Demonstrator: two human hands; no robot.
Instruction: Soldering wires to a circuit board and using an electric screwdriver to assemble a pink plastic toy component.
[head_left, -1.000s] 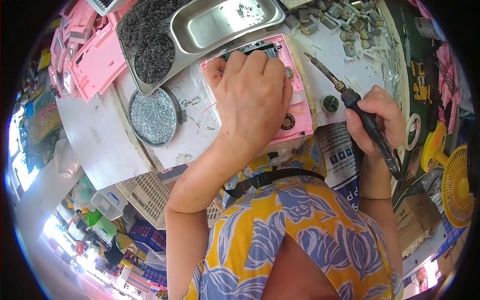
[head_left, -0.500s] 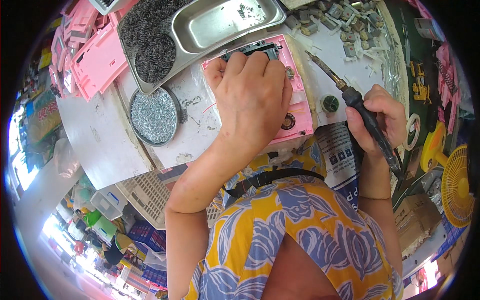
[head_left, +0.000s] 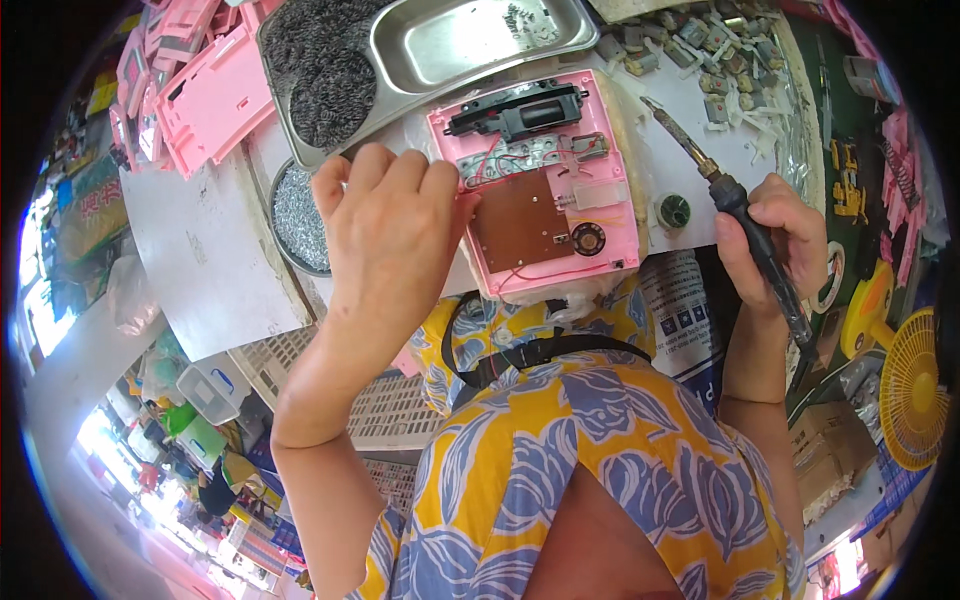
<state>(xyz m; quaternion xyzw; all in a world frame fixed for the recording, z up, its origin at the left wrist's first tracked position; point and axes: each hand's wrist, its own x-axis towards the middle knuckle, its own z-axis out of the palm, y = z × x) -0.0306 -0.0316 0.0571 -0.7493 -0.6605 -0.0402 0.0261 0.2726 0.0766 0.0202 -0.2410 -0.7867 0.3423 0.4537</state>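
Observation:
My right hand (head_left: 785, 235) grips the dark handle of a soldering iron (head_left: 740, 205), its tip pointing up and left. My left hand (head_left: 390, 240) hovers between a round dish of small silvery screws (head_left: 298, 225) and the left edge of a pink plastic housing (head_left: 625, 225). Its fingers are curled, their tips hidden; whatever they hold, if anything, does not show. Inside the housing sit a black plastic mechanism (head_left: 530, 115), a brown circuit board (head_left: 520, 225), a small round speaker (head_left: 588, 239) and thin red wires.
A metal tray (head_left: 480, 85) with black springs (head_left: 330, 75) lies beyond the housing. Pink shells (head_left: 220, 100) pile up at far left, small motors (head_left: 715, 85) at far right. A solder spool (head_left: 673, 210) stands right of the housing. A yellow fan (head_left: 905, 390) is at right.
My left hand has moved left off the housing, uncovering the black mechanism, circuit board and wires. My right hand keeps its hold on the soldering iron. The whole view has shifted slightly.

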